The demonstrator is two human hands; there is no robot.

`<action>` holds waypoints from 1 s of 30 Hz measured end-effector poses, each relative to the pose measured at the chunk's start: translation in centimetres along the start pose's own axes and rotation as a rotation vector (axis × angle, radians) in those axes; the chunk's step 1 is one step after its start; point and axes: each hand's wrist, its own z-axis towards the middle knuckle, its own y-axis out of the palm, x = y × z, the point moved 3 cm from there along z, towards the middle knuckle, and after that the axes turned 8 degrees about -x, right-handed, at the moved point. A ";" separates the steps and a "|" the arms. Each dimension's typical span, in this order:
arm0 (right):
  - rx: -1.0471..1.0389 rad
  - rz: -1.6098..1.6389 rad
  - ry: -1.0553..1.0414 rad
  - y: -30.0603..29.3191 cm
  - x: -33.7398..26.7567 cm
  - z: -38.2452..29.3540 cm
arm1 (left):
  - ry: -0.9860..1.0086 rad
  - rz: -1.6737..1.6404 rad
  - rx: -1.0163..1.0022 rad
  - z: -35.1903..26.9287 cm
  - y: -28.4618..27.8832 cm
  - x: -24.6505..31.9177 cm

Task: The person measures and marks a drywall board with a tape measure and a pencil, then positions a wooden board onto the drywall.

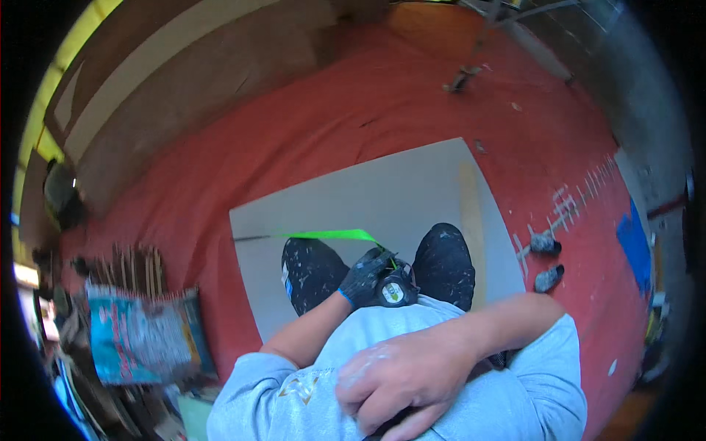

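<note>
My left hand (pixel 365 278), in a dark work glove with a blue cuff, grips a round black tape measure (pixel 394 292) between my knees. From it a bright green blade (pixel 331 235) runs leftward over my left knee, towards the left edge of a grey board (pixel 353 193). My bare right hand (pixel 405 380) is raised before my chest, slightly blurred, with curled fingers and whitish dust on the back. Something dark shows beneath those fingers; whether they hold it I cannot tell. My dark, paint-spotted trousers (pixel 444 264) are over the board.
Red sheeting (pixel 309 138) covers the floor. A blue printed bag (pixel 138 336) lies left, by wooden strips (pixel 132 270). Rightward are two grey, dark-tipped items (pixel 546 243), pale thin strips (pixel 565 206) and a blue sheet (pixel 634 248). A metal frame's caster (pixel 462 79) stands ahead.
</note>
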 end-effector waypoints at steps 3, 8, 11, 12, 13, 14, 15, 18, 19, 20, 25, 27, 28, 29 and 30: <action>0.091 -0.094 -0.237 1.0 -1.3 1.7 | 0.052 -0.005 0.016 -0.3 -0.8 1.2; 0.180 -0.435 -0.177 3.3 -3.5 3.1 | -0.400 -1.719 0.025 0.0 0.9 -1.1; 0.214 -0.700 -0.219 4.3 -2.8 5.4 | -0.349 -1.632 0.124 0.6 -1.1 -4.0; 0.189 -0.669 -0.173 3.9 -3.8 6.9 | -0.385 -1.640 0.124 0.8 -2.2 -4.6; 0.166 -0.634 -0.126 3.8 -4.1 7.7 | -0.422 -1.649 0.123 1.4 -2.9 -4.4; 0.187 -0.637 -0.115 3.8 -3.7 8.1 | -0.415 -1.584 0.196 1.7 -3.4 -4.0; 0.156 -0.764 -0.089 4.0 -3.4 8.5 | -0.423 -1.586 0.177 2.3 -3.9 -3.6; 0.207 -0.874 -0.075 4.4 -1.1 8.2 | -0.295 -1.726 0.211 3.9 -5.7 -4.9; 0.275 -0.866 -0.092 4.4 -0.1 8.1 | -0.298 -1.756 0.193 4.4 -6.2 -6.1; 0.399 -0.815 -0.068 4.4 0.2 7.4 | -0.252 -1.639 0.310 5.3 -6.7 -5.7; 0.419 -0.886 0.125 6.2 0.5 2.6 | -0.274 -1.664 0.359 6.1 -8.0 -8.3; 0.561 -0.846 0.228 7.1 0.6 -0.5 | -0.275 -1.647 0.392 6.6 -8.0 -8.9; 0.563 -0.830 0.292 7.6 1.0 -1.9 | -0.262 -1.635 0.429 6.5 -8.2 -9.4; 0.561 -0.812 0.354 7.9 1.5 -3.3 | -0.249 -1.622 0.467 6.4 -8.5 -9.9; 0.564 -0.787 0.416 7.9 2.0 -4.5 | -0.260 -1.624 0.487 6.2 -8.8 -10.4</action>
